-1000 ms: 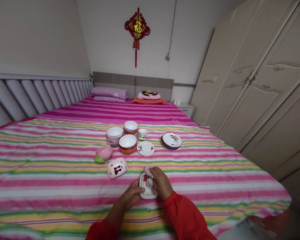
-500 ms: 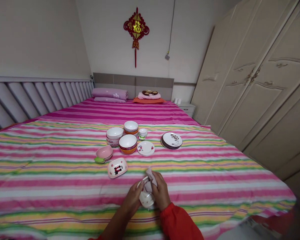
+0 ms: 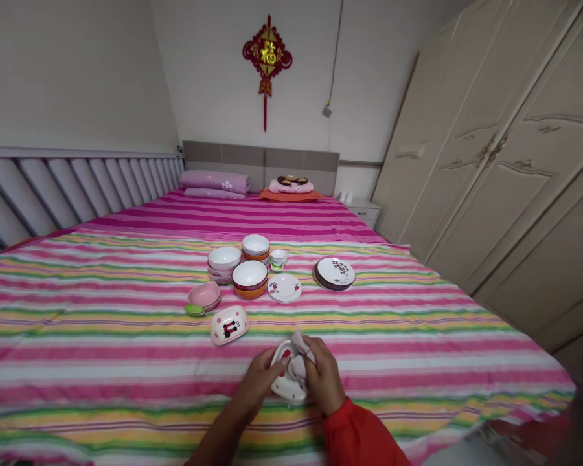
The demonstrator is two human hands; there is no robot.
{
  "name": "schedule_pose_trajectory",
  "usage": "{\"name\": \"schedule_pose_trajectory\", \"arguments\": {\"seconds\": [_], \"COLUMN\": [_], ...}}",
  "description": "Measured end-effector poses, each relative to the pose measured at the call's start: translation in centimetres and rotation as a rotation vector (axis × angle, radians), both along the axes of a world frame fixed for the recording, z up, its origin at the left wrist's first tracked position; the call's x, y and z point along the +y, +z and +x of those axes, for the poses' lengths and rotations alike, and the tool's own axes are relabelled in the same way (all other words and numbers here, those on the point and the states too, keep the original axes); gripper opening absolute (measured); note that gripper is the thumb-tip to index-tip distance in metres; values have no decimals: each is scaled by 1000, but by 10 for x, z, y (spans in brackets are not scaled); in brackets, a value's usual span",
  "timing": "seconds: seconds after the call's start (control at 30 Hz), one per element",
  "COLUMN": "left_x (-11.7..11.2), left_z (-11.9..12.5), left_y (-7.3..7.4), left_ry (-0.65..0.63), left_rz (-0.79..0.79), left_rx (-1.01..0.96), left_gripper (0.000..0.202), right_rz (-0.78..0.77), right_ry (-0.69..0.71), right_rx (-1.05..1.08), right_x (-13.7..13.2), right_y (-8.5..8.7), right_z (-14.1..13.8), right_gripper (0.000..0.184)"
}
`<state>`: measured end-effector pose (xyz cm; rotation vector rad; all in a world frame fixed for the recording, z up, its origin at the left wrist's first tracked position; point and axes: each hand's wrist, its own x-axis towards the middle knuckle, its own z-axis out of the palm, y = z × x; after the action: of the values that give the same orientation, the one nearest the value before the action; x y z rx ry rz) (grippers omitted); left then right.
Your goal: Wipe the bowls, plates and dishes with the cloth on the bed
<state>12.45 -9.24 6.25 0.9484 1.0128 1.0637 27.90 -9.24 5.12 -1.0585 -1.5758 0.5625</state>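
Our left hand curls around the edge of a white oval dish, and our right hand pinches a cloth pressed against it. The dish's long axis runs away from us, toward the headboard, low over the striped sheet.

Left hand beside right hand, curled

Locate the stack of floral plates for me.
In the head view, the stack of floral plates lies on the striped bedsheet, right of the single floral plate and ahead of the right hand.
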Motion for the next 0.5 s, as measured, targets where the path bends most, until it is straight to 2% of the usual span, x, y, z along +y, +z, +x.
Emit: {"name": "schedule_pose_trajectory", "arguments": {"seconds": [0.1, 0.2, 0.27, 0.37, 0.5], "left_x": [3, 1, -2, -6, -8], "left_z": [-3, -3, -2, -3, -8], "left_y": [9, 10, 5, -4, -14], "left_ry": [60, 174, 224, 311, 431], "left_rz": [128, 175, 149, 83, -15], "left_rx": [55, 58, 98, 130, 32], "left_gripper": [22, 21, 23, 27, 33], "right_rz": [75, 85, 39, -154, -421], "right_ry": [147, 109, 15, -99, -25], "right_rx": [-165, -111, 41, 351, 695], "right_x": [3, 5, 4, -4, -20], "right_y": [18, 17, 7, -10, -15], "right_z": [-1, -12, -22, -38, -54], "right_gripper": [48, 49, 40, 31, 41]}}
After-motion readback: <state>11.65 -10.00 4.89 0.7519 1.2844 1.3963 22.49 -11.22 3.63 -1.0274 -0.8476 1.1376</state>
